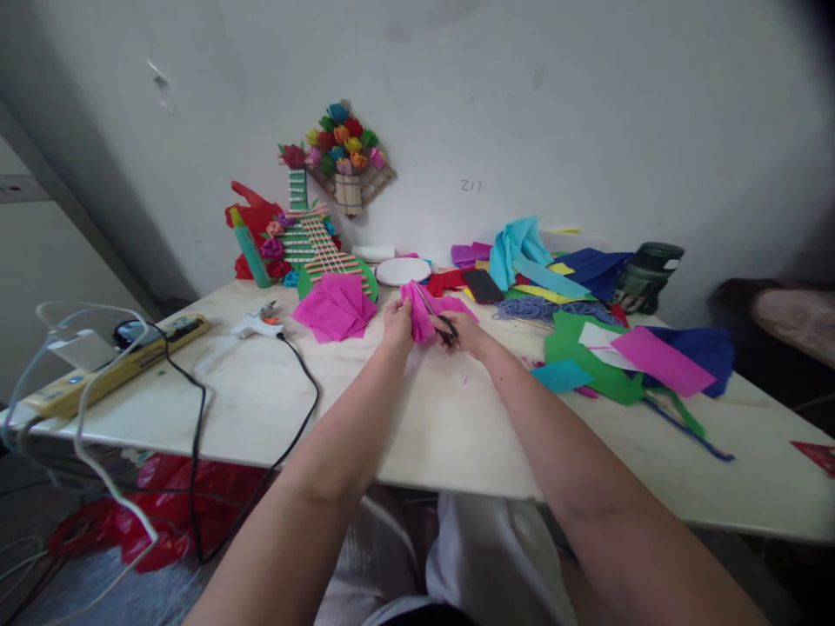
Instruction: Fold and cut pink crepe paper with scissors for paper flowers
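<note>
My left hand (397,322) is closed on a bunch of folded pink paper (417,315), held just above the light tabletop (424,409). My right hand (462,333) grips black-handled scissors (438,315). Their blades reach up into the pink paper. A fanned stack of pink paper sheets (335,307) lies just left of my left hand.
A glue gun (259,325) with a black cord and a yellow power strip (117,363) lie at the left. Paper-flower crafts (313,235) lean on the wall. Coloured paper scraps (613,352), a phone (484,285), blue yarn (541,308) and a dark jar (648,276) crowd the right.
</note>
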Motion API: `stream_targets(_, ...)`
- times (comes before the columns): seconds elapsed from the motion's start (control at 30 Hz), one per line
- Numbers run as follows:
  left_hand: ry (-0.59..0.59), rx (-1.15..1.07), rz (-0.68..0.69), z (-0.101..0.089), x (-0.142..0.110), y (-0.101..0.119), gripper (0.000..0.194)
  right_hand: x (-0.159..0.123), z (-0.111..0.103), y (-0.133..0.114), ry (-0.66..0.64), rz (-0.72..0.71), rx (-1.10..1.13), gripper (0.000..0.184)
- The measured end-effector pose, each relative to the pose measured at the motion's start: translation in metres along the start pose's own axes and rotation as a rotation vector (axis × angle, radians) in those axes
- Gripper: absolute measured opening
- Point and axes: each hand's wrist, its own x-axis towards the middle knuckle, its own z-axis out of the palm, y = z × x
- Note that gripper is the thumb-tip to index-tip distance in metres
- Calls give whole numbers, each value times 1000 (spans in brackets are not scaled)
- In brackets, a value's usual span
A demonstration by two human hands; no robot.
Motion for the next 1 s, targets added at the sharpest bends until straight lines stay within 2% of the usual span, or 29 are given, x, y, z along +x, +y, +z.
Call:
stream_targets(0.27, -37, 24, 35, -1, 3, -3, 35, 3, 4, 4, 28, -23, 44, 33)
stream_targets(0.8, 30, 28, 35, -1, 3, 0, 25, -2, 8, -4, 46, 25, 86, 29)
stream_targets(1.0, 35, 27, 51, -2, 5, -1, 26, 1, 8, 1, 51, 30, 85, 31)
